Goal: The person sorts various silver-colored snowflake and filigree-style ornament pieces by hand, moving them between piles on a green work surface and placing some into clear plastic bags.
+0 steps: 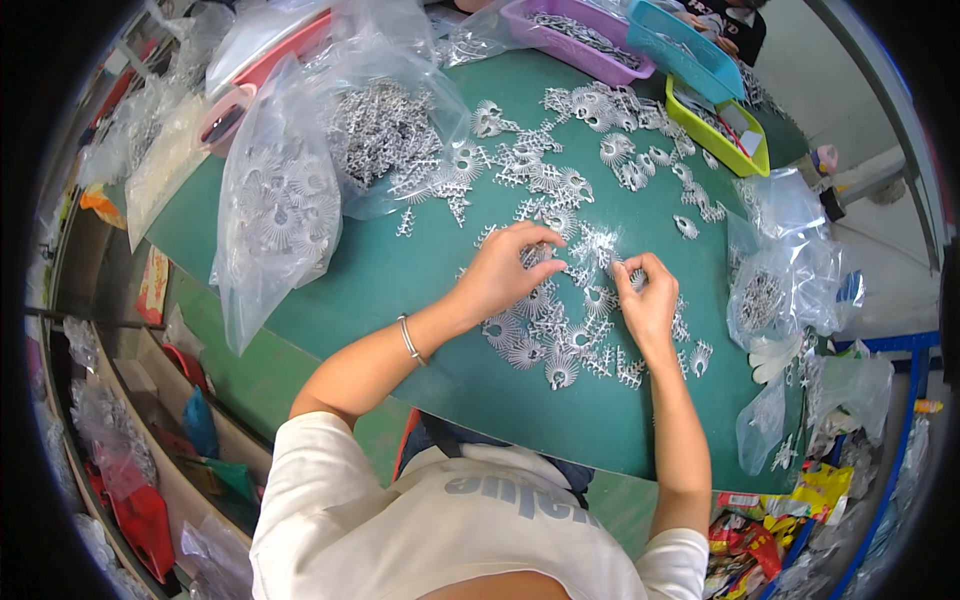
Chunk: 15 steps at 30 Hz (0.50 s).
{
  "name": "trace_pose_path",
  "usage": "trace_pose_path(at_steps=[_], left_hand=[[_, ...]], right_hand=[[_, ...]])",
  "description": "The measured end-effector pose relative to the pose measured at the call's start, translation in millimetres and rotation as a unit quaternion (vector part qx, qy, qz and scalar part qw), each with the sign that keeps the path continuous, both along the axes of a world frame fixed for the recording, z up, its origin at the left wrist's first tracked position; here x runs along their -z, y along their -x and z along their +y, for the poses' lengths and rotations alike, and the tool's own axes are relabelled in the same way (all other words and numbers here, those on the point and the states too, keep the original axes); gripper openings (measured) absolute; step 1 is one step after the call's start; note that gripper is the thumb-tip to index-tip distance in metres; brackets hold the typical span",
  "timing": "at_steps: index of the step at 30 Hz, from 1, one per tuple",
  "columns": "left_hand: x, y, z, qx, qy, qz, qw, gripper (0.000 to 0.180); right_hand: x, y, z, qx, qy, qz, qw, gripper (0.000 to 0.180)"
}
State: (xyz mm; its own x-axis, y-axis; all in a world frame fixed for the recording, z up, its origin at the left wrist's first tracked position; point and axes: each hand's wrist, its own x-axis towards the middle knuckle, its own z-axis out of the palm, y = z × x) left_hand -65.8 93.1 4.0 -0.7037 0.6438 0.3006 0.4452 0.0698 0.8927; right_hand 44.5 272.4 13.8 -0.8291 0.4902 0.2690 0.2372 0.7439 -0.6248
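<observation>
Left hand (pixel 510 270) is held, fingers curved apart; right hand (pixel 650 302) is bunched, grip unclear. Silver fan-shaped pieces (pixel 525 352) are spread across table (pixel 600 430), seemingly for easy reach.

Shows a smooth, dark green counter (pixel 390 265); bears silvery fan-shaped pieces (pixel 561 369) and spiky branched pieces (pixel 630 372), loosely strewn from the middle to the far side; supports, at left, a clear bag (pixel 280 205) of fan-shaped pieces, just beside an open clear bag (pixel 443 112) with a dense grey heap (pixel 385 130); carries a purple tray (pixel 606 69) and a lime-green basket (pixel 712 139) toward the far edge; holds clear plastic bags (pixel 792 262) along the right side
</observation>
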Motion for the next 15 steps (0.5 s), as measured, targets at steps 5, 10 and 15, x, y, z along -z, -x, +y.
trace_pose_path(at_steps=[5, 10, 15], left_hand=[[-2, -8, 1, 0.014, -0.042, -0.091, 0.995, 0.021], [1, -6, -3, 0.082, -0.049, -0.148, 0.984, 0.015], [0, -7, -5, 0.103, -0.065, -0.242, 0.963, 0.013]], right_hand=[[-7, -3, -29, -0.031, 0.105, 0.079, 0.991, 0.013], [-16, -4, -47, -0.079, 0.099, 0.123, 0.984, 0.011], [-16, -5, -56, -0.097, -0.027, 0.181, 0.978, 0.012]])
